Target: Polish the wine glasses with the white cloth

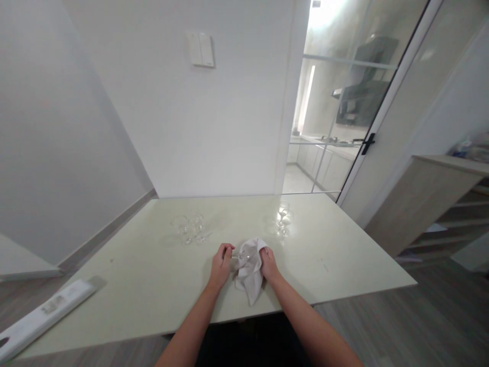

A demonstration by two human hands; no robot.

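Above the near part of a pale table, my left hand is closed on the stem end of a clear wine glass. My right hand is closed on a white cloth wrapped round the glass bowl, with the cloth's tail hanging down. Two clear glasses stand together at the far left middle of the table. Another clear glass stands at the far right middle.
A long white box lies over the table's near left corner. A white wall with a switch stands behind the table. A glass door is at the back right, and wooden shelving at the right.
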